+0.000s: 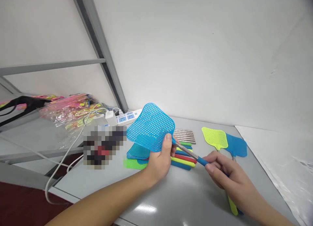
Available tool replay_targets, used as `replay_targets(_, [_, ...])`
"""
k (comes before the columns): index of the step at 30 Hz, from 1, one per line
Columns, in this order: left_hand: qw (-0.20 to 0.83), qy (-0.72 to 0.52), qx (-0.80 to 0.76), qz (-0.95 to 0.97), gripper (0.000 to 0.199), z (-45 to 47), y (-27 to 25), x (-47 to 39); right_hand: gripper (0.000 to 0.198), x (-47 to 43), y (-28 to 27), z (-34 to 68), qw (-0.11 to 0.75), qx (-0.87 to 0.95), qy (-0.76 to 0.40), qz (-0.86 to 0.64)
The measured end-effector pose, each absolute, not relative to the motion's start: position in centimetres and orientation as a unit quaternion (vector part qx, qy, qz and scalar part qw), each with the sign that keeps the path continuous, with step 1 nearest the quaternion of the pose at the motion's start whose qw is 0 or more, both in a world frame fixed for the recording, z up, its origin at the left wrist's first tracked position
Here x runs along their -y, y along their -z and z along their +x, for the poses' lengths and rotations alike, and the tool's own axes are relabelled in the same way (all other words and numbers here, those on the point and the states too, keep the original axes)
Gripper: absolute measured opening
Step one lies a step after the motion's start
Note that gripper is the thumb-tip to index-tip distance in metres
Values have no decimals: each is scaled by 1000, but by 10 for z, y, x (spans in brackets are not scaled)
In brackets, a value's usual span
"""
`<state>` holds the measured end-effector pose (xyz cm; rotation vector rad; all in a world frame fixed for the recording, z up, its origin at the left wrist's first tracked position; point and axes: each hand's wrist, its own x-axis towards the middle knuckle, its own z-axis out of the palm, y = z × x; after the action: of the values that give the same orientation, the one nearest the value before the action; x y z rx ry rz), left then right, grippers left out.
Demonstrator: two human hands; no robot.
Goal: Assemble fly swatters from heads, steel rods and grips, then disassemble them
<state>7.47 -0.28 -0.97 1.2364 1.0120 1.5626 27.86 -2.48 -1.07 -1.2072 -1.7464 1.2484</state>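
Note:
A blue fly swatter (153, 126) with a perforated head and a metal shaft is held up above the table between both hands. My left hand (162, 157) is closed at the neck, its thumb lying on the lower edge of the head. My right hand (227, 175) is wrapped round the blue grip at the other end. Beneath, partly hidden by my left hand, lie more swatter heads (137, 152), several coloured grips (183, 160) and a row of metal rods (184, 135). Beyond my right hand rest a yellow swatter (215, 138) and another blue swatter (238, 145), overlapping.
A white power strip (129, 117) with plugs and cables stands at the back left. Colourful items in clear plastic bags (73, 110) fill a shelf at left. A pixelated patch covers something beside the strip. White plastic sheeting (274, 157) lies at right.

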Motion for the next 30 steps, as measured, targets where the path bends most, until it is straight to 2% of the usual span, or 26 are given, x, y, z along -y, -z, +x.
replay_targets(8, [493, -492, -422, 580, 52, 74, 9, 11, 33, 31, 11, 291, 185, 491, -798, -296])
replay_targets(11, [555, -437, -414, 574, 50, 77, 9, 14, 37, 37, 13, 282, 195, 408, -841, -295])
replay_targets(16, [621, -385, -339, 594, 28, 83, 16, 17, 40, 37, 25, 269, 269, 386, -829, -304])
replay_targets(18, [642, -373, -304, 597, 26, 84, 18, 17, 37, 36, 28, 268, 274, 387, -828, -298])
replay_targets(24, [632, -411, -330, 569, 22, 80, 23, 16, 35, 30, 24, 270, 254, 438, -809, -297])
replay_targets(30, [618, -452, -373, 525, 19, 75, 20, 18, 35, 32, 15, 279, 224, 569, -693, -382])
